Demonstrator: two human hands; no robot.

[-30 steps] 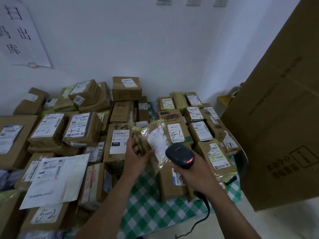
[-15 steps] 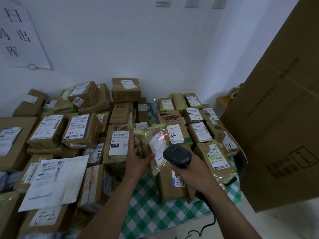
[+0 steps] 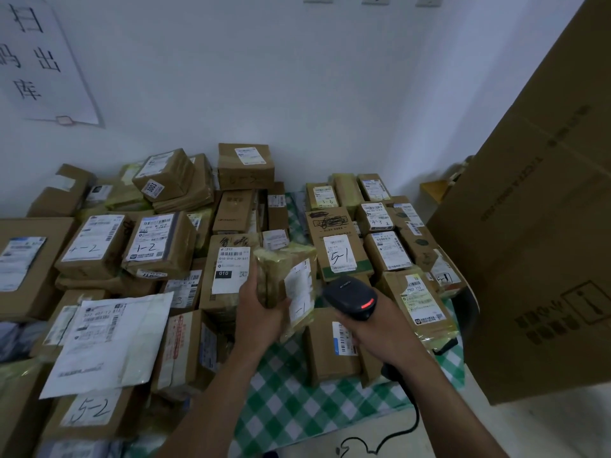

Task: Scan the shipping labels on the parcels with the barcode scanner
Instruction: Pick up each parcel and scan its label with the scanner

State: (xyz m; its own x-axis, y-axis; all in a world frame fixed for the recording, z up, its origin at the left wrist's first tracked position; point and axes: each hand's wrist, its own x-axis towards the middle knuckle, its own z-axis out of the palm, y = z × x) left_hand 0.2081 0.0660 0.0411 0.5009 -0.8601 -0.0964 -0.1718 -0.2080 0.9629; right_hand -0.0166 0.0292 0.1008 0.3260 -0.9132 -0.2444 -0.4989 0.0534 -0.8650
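My left hand (image 3: 261,312) grips a small parcel (image 3: 281,279) wrapped in yellowish tape, held upright above the table with its white shipping label (image 3: 299,292) turned to the right. My right hand (image 3: 377,328) is closed around a black barcode scanner (image 3: 350,297) whose red light glows. The scanner's head sits just right of the label and is aimed at it. A black cable (image 3: 396,434) hangs from the scanner's handle toward the floor. Many brown labelled parcels cover the table all around.
The table wears a green-and-white checked cloth (image 3: 284,401). A white mailer (image 3: 109,342) lies on boxes at the left. A big cardboard carton (image 3: 545,259) stands close on the right. The marked "5-1" box (image 3: 337,252) sits behind the held parcel. A paper sign (image 3: 36,57) hangs on the wall.
The held parcel has turned so its label faces more to the right and has dropped slightly. The scanner stays beside it, its red light now showing.
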